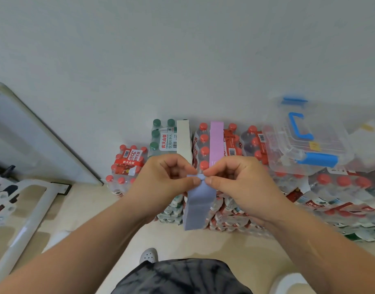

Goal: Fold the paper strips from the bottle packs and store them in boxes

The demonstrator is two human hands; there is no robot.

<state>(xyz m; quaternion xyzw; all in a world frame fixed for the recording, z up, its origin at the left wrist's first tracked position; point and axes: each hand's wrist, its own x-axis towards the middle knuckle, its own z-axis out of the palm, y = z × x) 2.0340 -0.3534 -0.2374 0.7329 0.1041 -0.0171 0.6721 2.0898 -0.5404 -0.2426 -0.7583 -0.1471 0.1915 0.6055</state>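
Observation:
A blue paper strip (198,205) hangs in front of me, its top end pinched by both hands. My left hand (165,179) grips the top from the left, and my right hand (235,179) pinches it from the right; the fingertips nearly meet. Behind them stand stacked bottle packs (203,145) with red and green caps. A pink strip (216,143) lies over the red-capped pack and a white strip (183,139) over the green-capped pack. A clear plastic box (305,136) with blue latches and handle sits on the packs at the right.
A white wall rises behind the packs. A smaller red-capped pack (127,166) stands on the floor at the left. A white board (34,134) leans against the wall at far left, with a white frame (29,213) lying below it. My shoe (148,255) shows on the beige floor.

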